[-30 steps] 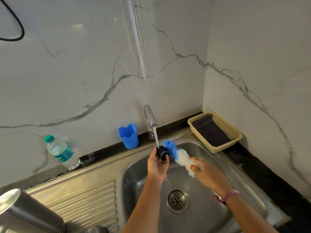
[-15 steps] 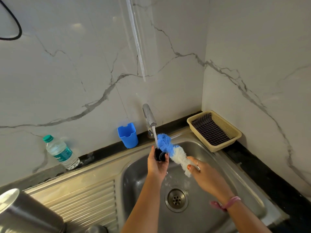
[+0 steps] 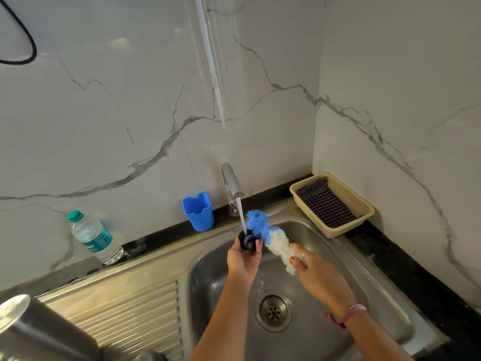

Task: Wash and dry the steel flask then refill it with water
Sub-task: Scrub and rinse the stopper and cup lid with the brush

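Left hand (image 3: 243, 259) grips cap (image 3: 248, 238) mid-basin — brush (image 3: 270, 239) touching it.

The sink (image 3: 385, 303) was brushed, dully shining steel; the tap (image 3: 231, 179) polished chrome. The brush (image 3: 270, 238) looked fluffy, the cup (image 3: 198, 212) matt plastic, the basket (image 3: 364, 207) woven plastic, the wall (image 3: 130, 113) glossy marble.

1. Plastic water bottle (image 3: 95, 238): green cap, stands on the dark counter against the marble wall.
2. Blue plastic cup (image 3: 198, 211): upright, just left of the tap base.
3. Beige basket (image 3: 363, 205): in the corner, contains a dark checked cloth (image 3: 325, 201).
4. Black cable (image 3: 24, 40): loops at upper left.
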Motion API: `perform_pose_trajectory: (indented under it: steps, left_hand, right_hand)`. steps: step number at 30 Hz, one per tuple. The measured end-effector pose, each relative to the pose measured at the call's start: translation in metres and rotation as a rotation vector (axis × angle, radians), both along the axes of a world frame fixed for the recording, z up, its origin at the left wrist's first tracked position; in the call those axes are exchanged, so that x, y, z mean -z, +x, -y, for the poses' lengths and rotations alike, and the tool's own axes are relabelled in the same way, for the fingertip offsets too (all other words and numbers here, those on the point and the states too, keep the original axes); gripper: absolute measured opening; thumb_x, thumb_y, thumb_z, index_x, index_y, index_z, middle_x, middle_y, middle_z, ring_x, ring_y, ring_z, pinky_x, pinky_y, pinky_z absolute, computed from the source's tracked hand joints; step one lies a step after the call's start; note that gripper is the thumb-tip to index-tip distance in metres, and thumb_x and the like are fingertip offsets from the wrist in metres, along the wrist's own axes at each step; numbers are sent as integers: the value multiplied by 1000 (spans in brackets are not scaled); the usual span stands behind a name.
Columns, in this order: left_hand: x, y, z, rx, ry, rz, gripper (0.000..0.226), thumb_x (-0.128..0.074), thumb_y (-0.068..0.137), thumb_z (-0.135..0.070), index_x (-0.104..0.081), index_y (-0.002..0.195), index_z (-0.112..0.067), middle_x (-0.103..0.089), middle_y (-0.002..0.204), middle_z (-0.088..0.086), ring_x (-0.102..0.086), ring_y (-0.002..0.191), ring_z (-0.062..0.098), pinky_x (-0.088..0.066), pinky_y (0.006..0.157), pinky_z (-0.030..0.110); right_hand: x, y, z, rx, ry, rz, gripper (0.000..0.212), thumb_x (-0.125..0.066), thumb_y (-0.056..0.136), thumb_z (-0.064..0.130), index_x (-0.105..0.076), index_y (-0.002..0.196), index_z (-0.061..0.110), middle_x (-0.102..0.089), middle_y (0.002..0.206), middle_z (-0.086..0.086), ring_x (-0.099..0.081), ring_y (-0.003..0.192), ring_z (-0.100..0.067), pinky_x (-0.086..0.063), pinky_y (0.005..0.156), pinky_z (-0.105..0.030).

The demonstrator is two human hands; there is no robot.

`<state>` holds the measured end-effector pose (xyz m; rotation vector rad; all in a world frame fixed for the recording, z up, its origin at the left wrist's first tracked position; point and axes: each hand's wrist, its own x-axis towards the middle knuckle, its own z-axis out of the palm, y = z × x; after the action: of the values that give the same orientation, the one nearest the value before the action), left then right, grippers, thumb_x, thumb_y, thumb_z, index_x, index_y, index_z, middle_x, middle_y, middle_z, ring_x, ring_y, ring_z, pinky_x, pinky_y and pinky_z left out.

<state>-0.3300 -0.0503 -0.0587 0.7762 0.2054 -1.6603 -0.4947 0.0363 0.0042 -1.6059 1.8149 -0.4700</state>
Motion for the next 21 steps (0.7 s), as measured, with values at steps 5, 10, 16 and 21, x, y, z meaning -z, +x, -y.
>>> perform_pose_trajectory:
  steps: [5,10,16,21]
  left_hand:
    - [-3,-4,-3,41,-15,36,37,-56,98,-29,-58,123,-1,-65,120,23,-66,105,31,-53,97,35]
    - [-1,-3,-7,22,-22,13,35,-57,97,-26,-57,124,-2,-63,120,26,-66,102,32,-57,71,28]
    - [-4,0,-9,61,-26,32,36,-49,93,-23,-54,121,-2,-56,120,27,-59,95,32,-51,75,33]
    - [-6,-2,-8,83,-4,64,40,-54,86,-24,-55,120,-2,-57,116,24,-57,86,28,-48,71,32]
  right_hand:
    - [2,4,-3,-21,-24,-40,46,-33,101,45,-28,147,41,-61,127,5,-60,107,-13,-48,89,-30]
    - [2,1,1,10,19,-8,45,-35,102,43,-31,146,40,-60,128,6,-59,106,-12,-48,88,-30]
    - [8,-4,0,6,37,6,45,-36,101,45,-32,145,41,-60,127,6,-59,106,-11,-49,91,-33]
    - [4,-1,-1,17,30,29,45,-36,101,44,-32,145,41,-58,131,8,-59,107,-10,-47,90,-30]
